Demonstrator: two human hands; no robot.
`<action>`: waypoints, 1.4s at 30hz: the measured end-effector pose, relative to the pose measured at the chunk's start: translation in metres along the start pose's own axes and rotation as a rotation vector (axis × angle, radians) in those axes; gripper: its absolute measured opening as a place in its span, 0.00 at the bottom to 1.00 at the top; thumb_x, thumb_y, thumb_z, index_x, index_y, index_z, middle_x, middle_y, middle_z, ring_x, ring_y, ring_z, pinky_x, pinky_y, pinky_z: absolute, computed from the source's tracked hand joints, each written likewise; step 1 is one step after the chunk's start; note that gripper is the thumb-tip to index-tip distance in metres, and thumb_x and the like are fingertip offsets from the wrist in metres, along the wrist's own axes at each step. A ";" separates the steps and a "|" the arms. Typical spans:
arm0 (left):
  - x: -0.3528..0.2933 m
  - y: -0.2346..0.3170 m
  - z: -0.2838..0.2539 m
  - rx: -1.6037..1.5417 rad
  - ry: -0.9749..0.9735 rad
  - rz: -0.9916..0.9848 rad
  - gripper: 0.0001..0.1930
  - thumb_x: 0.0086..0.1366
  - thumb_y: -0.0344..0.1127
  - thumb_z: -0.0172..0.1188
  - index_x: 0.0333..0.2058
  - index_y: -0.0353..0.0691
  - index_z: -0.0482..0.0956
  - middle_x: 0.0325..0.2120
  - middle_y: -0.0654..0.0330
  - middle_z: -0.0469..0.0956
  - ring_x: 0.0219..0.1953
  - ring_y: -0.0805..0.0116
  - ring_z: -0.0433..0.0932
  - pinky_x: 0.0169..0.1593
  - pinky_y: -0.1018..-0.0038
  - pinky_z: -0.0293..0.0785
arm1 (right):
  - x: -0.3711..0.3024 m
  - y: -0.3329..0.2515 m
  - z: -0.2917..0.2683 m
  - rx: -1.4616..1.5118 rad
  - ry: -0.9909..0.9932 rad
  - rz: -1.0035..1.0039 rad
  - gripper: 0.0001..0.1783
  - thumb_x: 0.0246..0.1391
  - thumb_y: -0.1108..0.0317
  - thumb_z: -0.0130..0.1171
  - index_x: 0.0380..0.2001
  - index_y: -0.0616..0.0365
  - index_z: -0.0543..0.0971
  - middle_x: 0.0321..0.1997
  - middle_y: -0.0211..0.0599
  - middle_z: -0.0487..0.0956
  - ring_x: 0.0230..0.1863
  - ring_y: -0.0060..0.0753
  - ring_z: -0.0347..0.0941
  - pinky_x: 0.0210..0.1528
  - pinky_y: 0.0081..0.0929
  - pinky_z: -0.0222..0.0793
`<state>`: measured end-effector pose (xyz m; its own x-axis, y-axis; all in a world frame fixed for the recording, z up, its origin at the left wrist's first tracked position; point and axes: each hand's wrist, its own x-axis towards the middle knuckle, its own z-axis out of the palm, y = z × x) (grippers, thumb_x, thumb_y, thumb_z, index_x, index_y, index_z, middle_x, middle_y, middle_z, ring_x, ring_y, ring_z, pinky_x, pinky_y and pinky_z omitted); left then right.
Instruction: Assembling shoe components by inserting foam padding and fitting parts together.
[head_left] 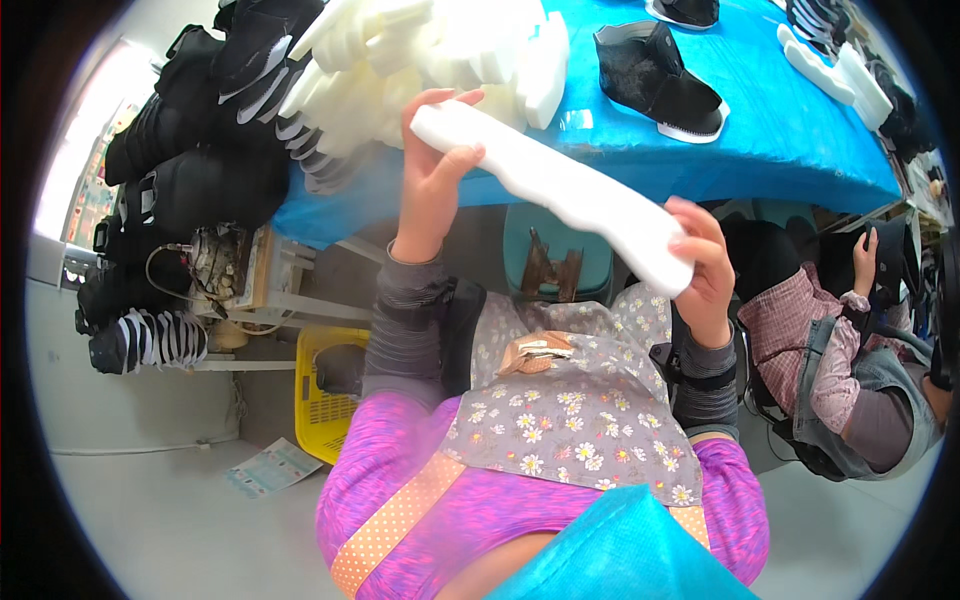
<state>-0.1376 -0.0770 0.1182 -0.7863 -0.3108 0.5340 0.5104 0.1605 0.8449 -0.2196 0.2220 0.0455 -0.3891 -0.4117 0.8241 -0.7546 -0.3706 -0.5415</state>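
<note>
A long white shoe sole (560,190) with a wavy lower edge is held up at a slant in front of the blue-covered table. My left hand (432,185) grips its upper left end, thumb on the near face and fingers behind. At the lower right end, my right hand (706,275) has its fingers closed around the other tip. Just beyond my left hand lies a heap of similar whitish soles (410,50). A black ankle-high shoe upper (660,85) with a pale bottom edge stands on the table, past the held sole.
The blue table cover (800,170) ends in front of me. Black uppers (215,190) are stacked at left, above a yellow basket (310,400) on the floor. More white soles (815,65) lie far right. A co-worker in a checked shirt (800,340) sits at right.
</note>
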 end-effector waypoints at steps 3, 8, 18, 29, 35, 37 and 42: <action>-0.010 0.001 0.018 -0.037 -0.076 -0.082 0.39 0.57 0.32 0.55 0.68 0.45 0.53 0.63 0.48 0.60 0.59 0.56 0.70 0.60 0.62 0.69 | 0.002 -0.013 0.003 0.122 0.044 0.109 0.21 0.47 0.79 0.67 0.47 0.58 0.76 0.53 0.49 0.74 0.54 0.42 0.72 0.52 0.32 0.70; -0.039 0.000 0.055 -0.303 -0.312 -0.229 0.44 0.69 0.63 0.48 0.72 0.43 0.44 0.61 0.52 0.61 0.58 0.59 0.70 0.59 0.65 0.69 | 0.031 -0.021 0.031 0.071 -0.040 0.301 0.17 0.48 0.76 0.67 0.43 0.62 0.77 0.42 0.39 0.74 0.43 0.36 0.72 0.46 0.26 0.69; -0.053 0.001 0.068 -0.396 -0.361 -0.308 0.34 0.73 0.60 0.41 0.63 0.35 0.62 0.61 0.50 0.66 0.60 0.61 0.69 0.58 0.66 0.71 | 0.029 -0.012 0.053 0.285 0.003 0.454 0.16 0.52 0.73 0.67 0.44 0.61 0.77 0.42 0.32 0.74 0.41 0.23 0.71 0.43 0.21 0.69; -0.055 -0.002 0.068 -0.370 -0.406 -0.297 0.30 0.76 0.54 0.41 0.64 0.35 0.61 0.61 0.54 0.67 0.58 0.66 0.70 0.57 0.70 0.70 | 0.025 -0.008 0.057 0.324 0.026 0.529 0.17 0.51 0.74 0.68 0.44 0.61 0.76 0.42 0.31 0.74 0.40 0.21 0.71 0.43 0.20 0.69; -0.051 -0.012 0.064 -0.288 -0.428 -0.251 0.30 0.76 0.51 0.40 0.67 0.36 0.59 0.66 0.53 0.62 0.68 0.60 0.58 0.67 0.65 0.55 | 0.023 -0.001 0.062 0.387 0.040 0.593 0.24 0.51 0.76 0.66 0.51 0.59 0.71 0.57 0.35 0.69 0.43 0.21 0.72 0.44 0.22 0.71; -0.047 -0.016 0.063 -0.168 -0.485 -0.193 0.30 0.77 0.51 0.37 0.67 0.36 0.61 0.70 0.56 0.55 0.75 0.57 0.40 0.72 0.61 0.40 | 0.023 0.001 0.058 0.454 0.012 0.666 0.29 0.53 0.77 0.63 0.58 0.59 0.66 0.62 0.37 0.67 0.49 0.23 0.72 0.49 0.23 0.71; -0.045 -0.024 0.072 -0.174 -0.237 -0.287 0.32 0.77 0.54 0.36 0.68 0.37 0.56 0.70 0.55 0.54 0.72 0.57 0.48 0.71 0.60 0.46 | 0.021 0.011 0.037 0.508 -0.137 0.684 0.30 0.59 0.74 0.59 0.64 0.60 0.64 0.57 0.37 0.73 0.55 0.25 0.71 0.58 0.24 0.67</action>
<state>-0.1392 0.0002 0.0759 -0.9533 -0.0924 0.2876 0.2943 -0.0689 0.9532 -0.2162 0.1784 0.0504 -0.5801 -0.7647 0.2806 -0.0372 -0.3193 -0.9469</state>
